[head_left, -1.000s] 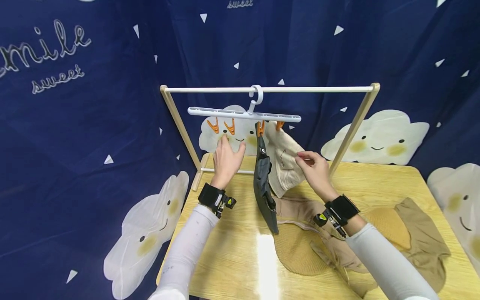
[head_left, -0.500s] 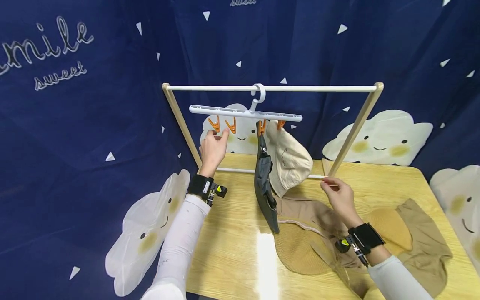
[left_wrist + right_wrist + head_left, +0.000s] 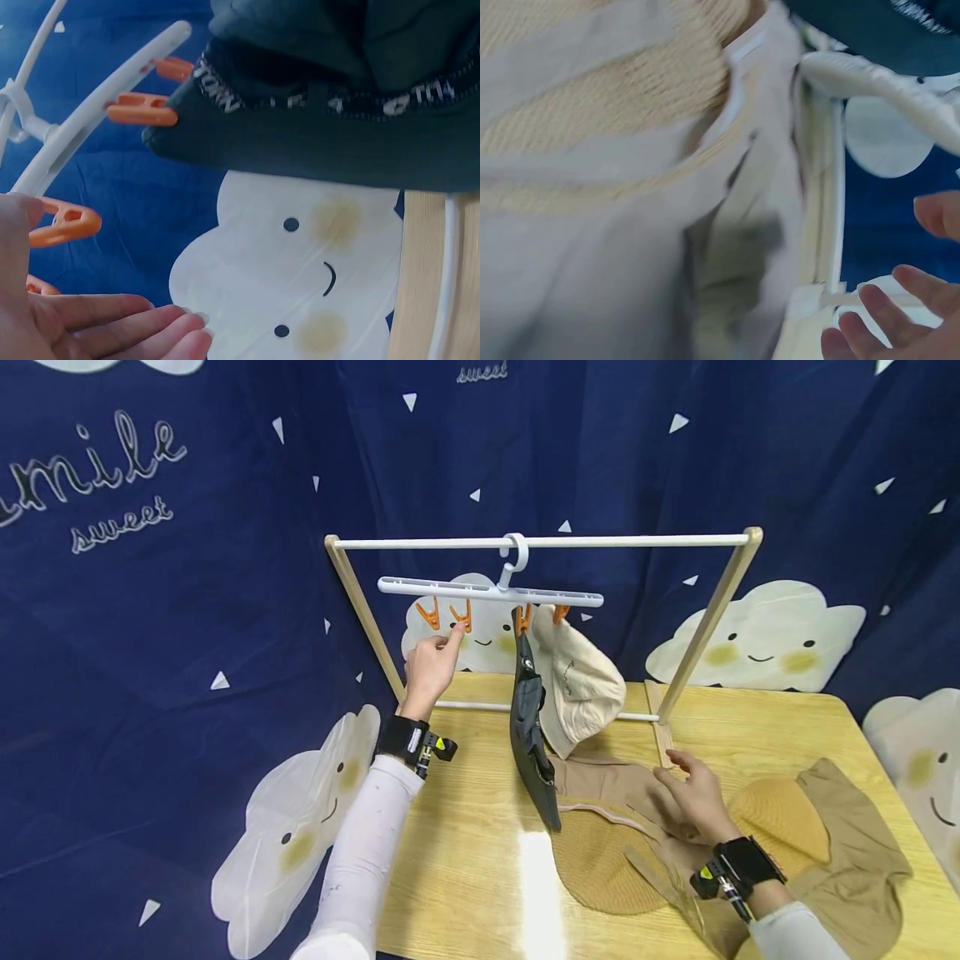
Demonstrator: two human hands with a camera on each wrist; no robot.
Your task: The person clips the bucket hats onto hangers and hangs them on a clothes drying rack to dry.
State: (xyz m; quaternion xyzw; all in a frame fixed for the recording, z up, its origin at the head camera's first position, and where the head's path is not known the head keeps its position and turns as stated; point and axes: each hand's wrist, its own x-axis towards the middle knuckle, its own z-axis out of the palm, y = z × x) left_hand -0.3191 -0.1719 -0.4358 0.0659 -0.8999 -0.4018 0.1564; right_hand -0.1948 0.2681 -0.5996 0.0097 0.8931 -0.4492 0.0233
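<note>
My left hand (image 3: 431, 670) is raised just below two free orange clips (image 3: 430, 613) on the left half of the white hanger (image 3: 450, 587). Its thumb lies at the nearer clip, and in the left wrist view the fingers (image 3: 120, 326) stretch out straight and hold nothing. From the hanger's right half hang a dark grey bucket hat (image 3: 527, 718) and a cream hat (image 3: 588, 689), each held by an orange clip. My right hand (image 3: 697, 793), fingers spread and bare, hovers over a tan hat with a woven underside (image 3: 607, 860) on the table.
The hanger hooks over the top bar of a rack (image 3: 637, 541) with wooden legs. Another tan hat with a woven part (image 3: 855, 843) lies at the table's right. Behind hangs a navy curtain (image 3: 247, 568) with cloud faces.
My right hand has let go of the cream hat and moved down and right, over the tan hats. My left hand has shifted slightly left, its thumb now at a clip.
</note>
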